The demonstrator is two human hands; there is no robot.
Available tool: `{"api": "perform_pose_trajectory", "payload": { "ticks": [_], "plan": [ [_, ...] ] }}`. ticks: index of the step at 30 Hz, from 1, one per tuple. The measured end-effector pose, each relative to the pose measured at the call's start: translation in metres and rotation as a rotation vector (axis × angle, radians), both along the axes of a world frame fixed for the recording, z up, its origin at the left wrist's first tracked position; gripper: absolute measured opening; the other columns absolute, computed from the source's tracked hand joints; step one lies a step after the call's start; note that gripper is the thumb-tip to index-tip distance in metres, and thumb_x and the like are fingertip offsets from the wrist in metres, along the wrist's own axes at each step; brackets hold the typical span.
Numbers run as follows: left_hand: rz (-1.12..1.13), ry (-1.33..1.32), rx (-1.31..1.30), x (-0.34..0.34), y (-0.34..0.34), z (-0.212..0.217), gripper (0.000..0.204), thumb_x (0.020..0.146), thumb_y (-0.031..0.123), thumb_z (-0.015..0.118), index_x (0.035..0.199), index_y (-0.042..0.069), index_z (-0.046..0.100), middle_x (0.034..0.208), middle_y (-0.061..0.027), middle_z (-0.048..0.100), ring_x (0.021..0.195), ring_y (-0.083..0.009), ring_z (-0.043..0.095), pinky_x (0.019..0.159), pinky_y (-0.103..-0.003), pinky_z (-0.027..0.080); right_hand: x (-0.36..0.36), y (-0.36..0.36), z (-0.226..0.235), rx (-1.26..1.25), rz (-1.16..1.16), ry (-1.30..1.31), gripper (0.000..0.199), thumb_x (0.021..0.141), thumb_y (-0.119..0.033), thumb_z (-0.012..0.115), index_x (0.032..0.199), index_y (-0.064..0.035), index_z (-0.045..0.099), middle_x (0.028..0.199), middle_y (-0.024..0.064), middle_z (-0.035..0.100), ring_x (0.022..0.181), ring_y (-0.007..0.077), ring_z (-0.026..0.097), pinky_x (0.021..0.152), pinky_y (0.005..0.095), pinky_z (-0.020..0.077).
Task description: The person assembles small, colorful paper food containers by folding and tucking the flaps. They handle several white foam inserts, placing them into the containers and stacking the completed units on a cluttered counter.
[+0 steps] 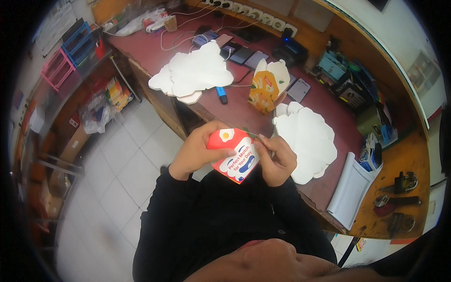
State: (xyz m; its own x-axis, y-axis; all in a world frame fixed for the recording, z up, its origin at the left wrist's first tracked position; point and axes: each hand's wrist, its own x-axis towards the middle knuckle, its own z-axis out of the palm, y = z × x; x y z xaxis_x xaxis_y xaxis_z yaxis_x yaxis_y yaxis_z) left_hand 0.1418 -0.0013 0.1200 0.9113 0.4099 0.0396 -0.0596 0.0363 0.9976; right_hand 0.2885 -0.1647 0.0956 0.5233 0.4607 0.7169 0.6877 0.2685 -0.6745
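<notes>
Above my lap, at the near table edge, both hands hold a red paper food box (pixel 225 164) with a white printed patch and a fried-egg picture. My left hand (pixel 195 152) grips its left side, thumb across the front panel. My right hand (pixel 278 160) pinches the upper right edge; what exactly lies between its fingertips is hard to make out. Beyond stands an orange-yellow paper food box (pixel 264 89), its white flaps open upward. Flat white card blanks lie in a pile (pixel 199 68) at the far left and another pile (pixel 307 141) beside my right hand.
A blue-and-black marker (pixel 221 95) lies by the far pile. Several phones (pixel 242 55) with cables lie on the red tabletop (pixel 136 44) below a row of sockets (pixel 268 19). An open notebook (pixel 347 188) and a metal tool (pixel 399 182) are at right. Tiled floor (pixel 117 174) shows left.
</notes>
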Motion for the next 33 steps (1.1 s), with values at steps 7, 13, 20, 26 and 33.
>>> {"api": "perform_pose_trajectory", "payload": {
  "ticks": [7,13,20,26,33],
  "plan": [
    [-0.007,-0.004,-0.058,-0.007,-0.002,0.005,0.039,0.080,0.010,0.084,0.111,0.005,0.060,0.103,-0.0024,0.065,0.096,-0.0092,0.063,0.086,-0.025,0.052,0.000,-0.006,0.007,-0.088,0.061,-0.007,0.015,0.082,0.007,0.077,0.096,0.0063,0.071,0.082,0.0143,0.070,0.071,0.0190,0.066,0.063,0.0276,0.0479],
    [0.078,-0.069,0.094,-0.017,-0.003,-0.004,0.030,0.084,0.008,0.079,0.109,0.003,0.064,0.105,-0.0039,0.068,0.097,-0.0124,0.065,0.085,-0.027,0.053,0.011,-0.017,0.030,-0.158,0.197,-0.205,0.019,0.080,0.003,0.078,0.097,0.0045,0.072,0.089,0.0136,0.072,0.077,0.0208,0.068,0.066,0.0319,0.0515],
    [0.152,-0.504,0.589,-0.026,-0.009,-0.018,0.041,0.082,0.005,0.080,0.121,0.003,0.068,0.111,-0.0078,0.072,0.100,-0.0170,0.068,0.087,-0.033,0.053,0.013,-0.018,0.053,0.110,0.232,-1.061,0.025,0.073,0.003,0.079,0.097,-0.0010,0.072,0.097,0.0143,0.073,0.095,0.0274,0.071,0.080,0.0384,0.0601],
    [0.079,-0.318,0.024,-0.030,-0.023,-0.015,0.061,0.082,0.011,0.082,0.135,0.001,0.055,0.124,-0.0059,0.066,0.113,-0.0173,0.063,0.097,-0.034,0.050,0.016,-0.015,0.057,0.031,0.243,-1.039,0.016,0.080,-0.004,0.075,0.095,-0.0054,0.073,0.096,0.0061,0.074,0.093,0.0225,0.070,0.091,0.0382,0.0496],
    [0.311,-0.384,-0.169,-0.019,-0.047,-0.012,0.040,0.092,0.005,0.074,0.128,0.000,0.058,0.111,-0.0064,0.070,0.099,-0.0139,0.067,0.082,-0.029,0.057,0.010,0.006,0.052,-0.114,0.331,-0.408,0.014,0.079,-0.009,0.078,0.092,-0.0117,0.072,0.087,0.0003,0.069,0.094,0.0179,0.061,0.098,0.0400,0.0361]
  ]
}}
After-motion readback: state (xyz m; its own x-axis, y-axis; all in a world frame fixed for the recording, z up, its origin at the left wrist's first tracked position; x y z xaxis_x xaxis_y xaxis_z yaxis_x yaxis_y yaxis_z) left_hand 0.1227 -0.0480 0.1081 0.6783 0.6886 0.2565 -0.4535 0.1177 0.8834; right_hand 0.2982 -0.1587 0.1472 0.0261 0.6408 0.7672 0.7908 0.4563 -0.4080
